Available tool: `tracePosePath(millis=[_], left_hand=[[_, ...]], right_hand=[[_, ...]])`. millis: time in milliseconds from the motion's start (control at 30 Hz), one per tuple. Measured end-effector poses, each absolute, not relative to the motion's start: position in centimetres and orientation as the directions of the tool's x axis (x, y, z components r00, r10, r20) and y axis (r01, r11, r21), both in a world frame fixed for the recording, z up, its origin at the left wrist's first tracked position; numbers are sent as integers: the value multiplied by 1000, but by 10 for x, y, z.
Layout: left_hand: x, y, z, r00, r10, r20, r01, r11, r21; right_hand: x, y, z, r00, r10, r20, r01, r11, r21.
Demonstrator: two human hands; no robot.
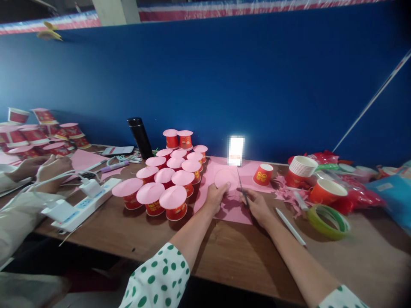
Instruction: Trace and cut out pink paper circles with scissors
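My left hand [217, 197] pinches a pink paper disc [224, 179] by its lower edge, thumb on top. In my right hand [256, 204] is a pair of scissors [241, 185], seen nearly edge-on, its thin dark blade pointing up beside the disc. Under both hands lie pink paper sheets [237, 217]. To the left stand several red paper cups [176, 212], upside down, each topped with a pink paper disc [172, 197]. Right of the sheets is a bare upturned red cup [263, 175].
A lit phone [236, 150] leans against the blue partition [205, 85]. On the right are stacked cups [300, 171], pink scraps [285, 190], a white pen [290, 226] and a tape roll [329, 221]. At left are a black flask [140, 139], a power strip [86, 205] and a co-worker's hands [53, 171].
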State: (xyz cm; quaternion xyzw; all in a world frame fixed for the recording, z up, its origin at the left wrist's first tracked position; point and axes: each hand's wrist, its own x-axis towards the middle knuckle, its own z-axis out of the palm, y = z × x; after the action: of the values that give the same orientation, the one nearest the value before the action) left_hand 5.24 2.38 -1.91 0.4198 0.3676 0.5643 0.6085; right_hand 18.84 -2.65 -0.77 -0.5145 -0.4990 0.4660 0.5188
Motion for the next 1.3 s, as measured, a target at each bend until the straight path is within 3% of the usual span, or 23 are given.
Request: tracePosePath(millis=[667,1300], left_hand=[[53,25,-21,97,994,43,-379,-3,926],[53,27,-25,57,998,-1,-369,22,929]], right_hand=[[188,-27,-6,73,993,95,134,85,-987],[188,-27,-7,81,996,32,45,29,-999]])
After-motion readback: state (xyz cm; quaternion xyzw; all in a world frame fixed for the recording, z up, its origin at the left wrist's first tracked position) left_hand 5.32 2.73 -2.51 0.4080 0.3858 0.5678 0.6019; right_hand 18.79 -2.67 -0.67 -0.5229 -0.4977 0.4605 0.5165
